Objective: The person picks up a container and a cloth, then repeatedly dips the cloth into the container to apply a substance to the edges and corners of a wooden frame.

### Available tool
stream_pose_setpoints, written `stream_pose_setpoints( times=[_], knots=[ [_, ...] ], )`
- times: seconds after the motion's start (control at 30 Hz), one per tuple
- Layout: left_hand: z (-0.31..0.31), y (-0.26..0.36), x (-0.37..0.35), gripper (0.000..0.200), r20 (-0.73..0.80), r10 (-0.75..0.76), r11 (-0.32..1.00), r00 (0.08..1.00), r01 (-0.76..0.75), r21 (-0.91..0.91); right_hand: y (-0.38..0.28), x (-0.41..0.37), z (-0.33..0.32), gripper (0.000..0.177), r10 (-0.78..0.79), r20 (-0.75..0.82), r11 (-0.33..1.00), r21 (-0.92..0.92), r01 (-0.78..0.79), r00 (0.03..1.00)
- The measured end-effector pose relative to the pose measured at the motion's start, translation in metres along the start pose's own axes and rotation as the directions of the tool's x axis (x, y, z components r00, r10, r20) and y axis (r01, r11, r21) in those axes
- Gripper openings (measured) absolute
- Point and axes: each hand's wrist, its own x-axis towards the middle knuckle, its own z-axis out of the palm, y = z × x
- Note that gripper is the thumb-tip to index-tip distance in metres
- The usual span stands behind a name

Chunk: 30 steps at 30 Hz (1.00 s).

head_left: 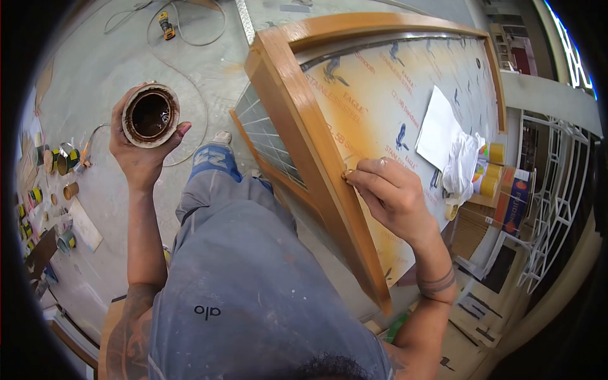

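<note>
My left hand (138, 166) is wrapped round an open can (152, 140) and holds it out at the left. Dark brown liquid (151, 116) lies inside, and the rim is stained. On the right, my right hand (396, 193) is closed in a pinch on a small brownish thing, too hidden to name. Its fingertips touch or almost touch the inner edge of a glossy wooden frame (310, 133). The frame surrounds a panel covered in printed protective film (392, 82), marked "Eagle stainless steel". White paper (437, 123) and a crumpled white cloth (462, 166) lie on the panel's right side.
A yellow power drill (166, 26) and a long cord lie on the grey floor (215, 69). Several paint cans (65, 161) stand at the far left. Yellow tape rolls (489, 183) and a cardboard box (516, 202) are at the right, beside a white metal rack (551, 209).
</note>
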Motion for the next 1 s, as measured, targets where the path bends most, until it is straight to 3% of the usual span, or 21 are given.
stream_pose_setpoints(
  times=[0.17,0.43,0.47,0.57,1.0],
  knots=[
    [0.006,0.011,-0.018,0.095,-0.004,0.071,0.996,0.997,-0.071,0.06,-0.006,-0.046,-0.004,0.03,-0.018,0.02,0.999,-0.04,0.019,1.0],
    [0.022,0.032,-0.048,0.091,0.004,0.039,0.981,0.999,-0.039,0.192,-0.018,-0.133,-0.004,0.031,0.024,0.016,0.999,-0.045,-0.023,1.0],
    [0.026,0.035,-0.051,0.078,-0.02,0.074,0.985,0.997,-0.07,0.156,-0.021,-0.145,-0.004,0.032,0.04,0.008,0.999,-0.038,-0.039,0.999],
    [0.024,0.025,-0.056,0.088,0.01,0.09,0.97,0.996,-0.09,0.226,-0.029,-0.177,-0.003,0.035,0.082,-0.002,0.996,-0.04,-0.082,0.997],
    [0.025,0.007,-0.05,0.058,-0.008,0.134,0.989,0.991,-0.133,0.061,-0.081,-0.299,0.001,0.025,0.306,-0.104,0.947,-0.067,-0.314,0.946]
  ],
)
